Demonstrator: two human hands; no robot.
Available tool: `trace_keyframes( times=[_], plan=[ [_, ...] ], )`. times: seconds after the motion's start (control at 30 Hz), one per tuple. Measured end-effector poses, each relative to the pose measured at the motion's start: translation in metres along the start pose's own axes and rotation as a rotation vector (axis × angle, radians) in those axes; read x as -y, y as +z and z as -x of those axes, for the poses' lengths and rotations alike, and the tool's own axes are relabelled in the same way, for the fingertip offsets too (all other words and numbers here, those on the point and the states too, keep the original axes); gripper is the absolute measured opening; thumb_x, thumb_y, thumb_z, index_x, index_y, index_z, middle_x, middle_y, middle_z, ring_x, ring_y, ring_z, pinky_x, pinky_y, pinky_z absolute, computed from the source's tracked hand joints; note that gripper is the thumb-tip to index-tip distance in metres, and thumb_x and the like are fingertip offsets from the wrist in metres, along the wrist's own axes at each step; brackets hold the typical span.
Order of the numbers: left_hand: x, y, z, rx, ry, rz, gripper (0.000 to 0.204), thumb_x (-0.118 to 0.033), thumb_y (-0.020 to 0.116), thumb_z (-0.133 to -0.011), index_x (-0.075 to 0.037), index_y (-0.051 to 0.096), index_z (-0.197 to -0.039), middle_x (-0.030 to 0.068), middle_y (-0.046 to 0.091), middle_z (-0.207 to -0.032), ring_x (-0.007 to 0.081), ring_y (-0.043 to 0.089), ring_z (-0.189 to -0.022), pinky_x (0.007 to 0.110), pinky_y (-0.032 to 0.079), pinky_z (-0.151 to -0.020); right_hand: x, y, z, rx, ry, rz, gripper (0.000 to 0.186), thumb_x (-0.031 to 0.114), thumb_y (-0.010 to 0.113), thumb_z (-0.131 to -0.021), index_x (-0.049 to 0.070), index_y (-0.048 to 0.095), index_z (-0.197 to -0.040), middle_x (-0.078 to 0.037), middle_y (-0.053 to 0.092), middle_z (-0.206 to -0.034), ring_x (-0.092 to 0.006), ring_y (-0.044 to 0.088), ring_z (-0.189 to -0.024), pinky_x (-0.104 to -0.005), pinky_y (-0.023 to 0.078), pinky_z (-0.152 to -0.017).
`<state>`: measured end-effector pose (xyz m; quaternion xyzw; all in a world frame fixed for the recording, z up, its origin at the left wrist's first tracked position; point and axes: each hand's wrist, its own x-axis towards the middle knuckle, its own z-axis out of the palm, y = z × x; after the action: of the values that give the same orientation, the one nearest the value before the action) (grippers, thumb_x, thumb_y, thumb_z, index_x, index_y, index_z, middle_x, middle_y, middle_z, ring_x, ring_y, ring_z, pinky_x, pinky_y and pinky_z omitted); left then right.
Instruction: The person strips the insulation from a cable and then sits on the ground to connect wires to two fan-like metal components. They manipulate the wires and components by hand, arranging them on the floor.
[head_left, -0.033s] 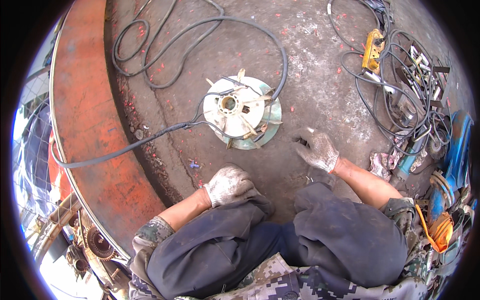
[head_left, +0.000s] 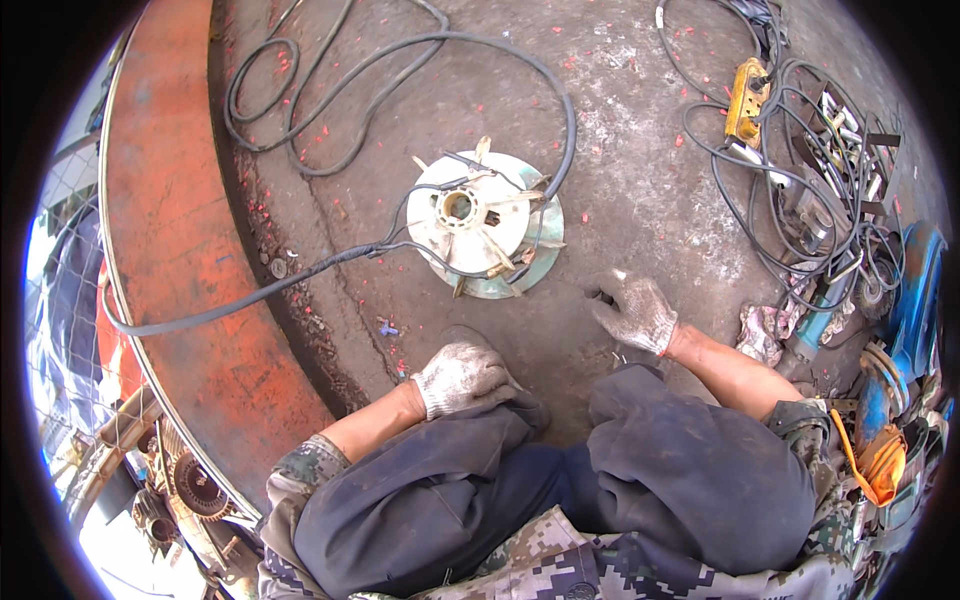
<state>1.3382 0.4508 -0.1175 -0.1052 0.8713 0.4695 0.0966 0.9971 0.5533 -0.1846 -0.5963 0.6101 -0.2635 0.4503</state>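
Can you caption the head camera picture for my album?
Gloved left hand rests on knee; gloved right hand touches ground near white finned fan disc.

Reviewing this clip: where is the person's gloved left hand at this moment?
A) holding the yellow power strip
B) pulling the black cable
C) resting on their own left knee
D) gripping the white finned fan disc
C: the left hand in a dirty white glove lies on the dark trouser knee, apart from the white finned fan disc on the ground ahead.
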Motion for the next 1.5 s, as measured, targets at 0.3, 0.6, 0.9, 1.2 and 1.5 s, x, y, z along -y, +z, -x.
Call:
trace_keyframes(
  times=[0.3,0.6,0.9,1.2,1.5],
  plan=[
    [0.011,-0.053,-0.021,-0.646,-0.1,-0.287,0.027,-0.005,0.087,-0.081,-0.009,0.077,-0.106,0.0107,0.076,-0.109,0.0344,0.073,-0.098,0.048,0.057,-0.087,-0.015,0.028,0.03,0.08,-0.201,0.209,0.026,0.022,0.074,-0.096,0.01,0.077,-0.119,-0.013,0.076,-0.106,-0.0364,0.074,-0.102,-0.0503,0.061,-0.089],
    [0.048,-0.101,-0.058,-0.63,-0.286,-0.585,0.044,-0.015,0.09,-0.079,-0.012,0.076,-0.12,0.0119,0.069,-0.128,0.0397,0.063,-0.122,0.055,0.048,-0.105,-0.012,0.026,0.026,0.122,-0.153,0.21,0.026,0.026,0.071,-0.099,0.009,0.077,-0.118,-0.014,0.075,-0.107,-0.0365,0.073,-0.105,-0.0502,0.06,-0.09],
    [0.041,-0.06,-0.063,-0.639,-0.327,-0.517,0.04,-0.024,0.09,-0.079,-0.014,0.074,-0.114,0.008,0.066,-0.121,0.0369,0.059,-0.119,0.056,0.042,-0.1,-0.01,0.026,0.023,0.152,-0.108,0.218,0.025,0.026,0.07,-0.099,0.01,0.077,-0.117,-0.014,0.076,-0.11,-0.0363,0.073,-0.108,-0.0497,0.06,-0.094],
    [0.033,-0.07,-0.061,-0.692,-0.294,-0.534,0.052,-0.014,0.091,-0.079,-0.011,0.072,-0.128,0.0141,0.067,-0.127,0.041,0.062,-0.123,0.057,0.047,-0.105,-0.01,0.028,0.023,0.153,-0.098,0.22,0.026,0.027,0.069,-0.101,0.01,0.076,-0.118,-0.013,0.076,-0.112,-0.0359,0.073,-0.111,-0.0498,0.06,-0.096],
    [0.037,-0.069,-0.052,-0.768,-0.196,-0.501,0.051,-0.009,0.09,-0.076,-0.012,0.074,-0.124,0.0116,0.068,-0.124,0.0373,0.064,-0.118,0.053,0.048,-0.104,-0.008,0.025,0.022,0.186,-0.074,0.227,0.026,0.028,0.07,-0.101,0.01,0.076,-0.118,-0.014,0.076,-0.114,-0.0363,0.073,-0.112,-0.0498,0.06,-0.097]
  ],
)
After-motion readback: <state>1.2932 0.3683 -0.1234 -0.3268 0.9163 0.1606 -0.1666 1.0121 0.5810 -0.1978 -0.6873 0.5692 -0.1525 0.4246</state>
